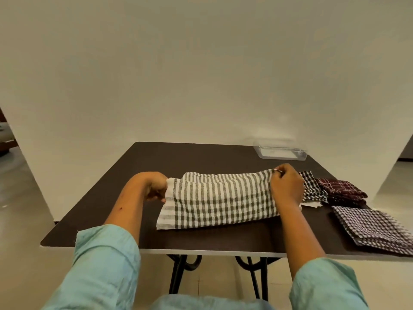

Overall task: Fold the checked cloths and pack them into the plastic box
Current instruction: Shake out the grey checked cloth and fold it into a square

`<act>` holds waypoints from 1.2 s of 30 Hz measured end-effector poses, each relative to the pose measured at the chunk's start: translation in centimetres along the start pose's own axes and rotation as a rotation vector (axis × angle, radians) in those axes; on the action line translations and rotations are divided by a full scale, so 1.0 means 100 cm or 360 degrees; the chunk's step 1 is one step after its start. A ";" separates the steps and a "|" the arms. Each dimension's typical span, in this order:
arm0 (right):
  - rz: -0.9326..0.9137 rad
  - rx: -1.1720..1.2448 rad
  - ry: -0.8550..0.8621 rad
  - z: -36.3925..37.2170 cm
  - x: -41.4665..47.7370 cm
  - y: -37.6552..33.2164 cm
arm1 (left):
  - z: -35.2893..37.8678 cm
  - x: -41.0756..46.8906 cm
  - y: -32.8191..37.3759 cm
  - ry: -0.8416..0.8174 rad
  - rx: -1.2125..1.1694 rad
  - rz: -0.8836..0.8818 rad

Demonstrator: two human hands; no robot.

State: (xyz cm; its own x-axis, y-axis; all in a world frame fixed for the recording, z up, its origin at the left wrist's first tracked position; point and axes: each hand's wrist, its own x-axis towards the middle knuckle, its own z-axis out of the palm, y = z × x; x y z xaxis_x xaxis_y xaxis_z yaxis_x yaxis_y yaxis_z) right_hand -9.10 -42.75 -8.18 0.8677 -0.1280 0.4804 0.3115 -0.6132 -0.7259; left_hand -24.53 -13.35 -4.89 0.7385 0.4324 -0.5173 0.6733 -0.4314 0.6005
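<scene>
A single wide head view looks forward and down, close over the near edge of the table, low in frame; wall fills the top.

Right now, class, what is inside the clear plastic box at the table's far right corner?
No checked cloth shows inside the clear plastic box; its hazy walls blur the bottom, so small contents stay unknown.

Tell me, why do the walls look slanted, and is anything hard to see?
Head view: the wide-angle lens slants the walls and bows the table; light is soft, shadows faint; the clear plastic box nearly vanishes against the pale wall; left hand, right hand and grey checked cloth look sharp.
</scene>
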 end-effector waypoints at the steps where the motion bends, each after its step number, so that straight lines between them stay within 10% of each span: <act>1: 0.0006 0.0001 -0.0067 0.004 0.007 -0.003 | 0.000 0.006 -0.002 0.0090 -0.0028 -0.0019; 9: -0.0014 -0.0030 -0.0358 0.056 0.057 -0.023 | -0.007 0.073 0.008 0.0802 -0.0350 -0.0081; 15: -0.0377 -0.0096 -0.1186 0.107 0.044 0.007 | 0.057 0.066 0.041 0.1005 -0.0033 0.0386; 24: -0.0538 -0.0783 -0.1304 0.127 0.012 0.027 | 0.163 0.063 0.053 0.0625 0.0803 0.0479; 32: 0.0163 -0.1160 -0.1315 0.108 -0.021 -0.019 | 0.110 0.088 0.045 0.0946 0.1243 0.0456; 36: -0.0050 -0.1191 -0.1280 0.094 -0.029 -0.049 | 0.087 0.089 0.027 0.1062 0.1175 0.0277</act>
State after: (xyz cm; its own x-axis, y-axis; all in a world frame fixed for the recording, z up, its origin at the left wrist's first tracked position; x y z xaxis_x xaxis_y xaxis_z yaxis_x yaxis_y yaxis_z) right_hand -9.54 -32.05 -10.60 0.9473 0.2746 -0.1650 0.2597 -0.9598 -0.1065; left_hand -15.81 -17.53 -13.23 0.8095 0.5738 0.1238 0.5792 -0.8151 -0.0091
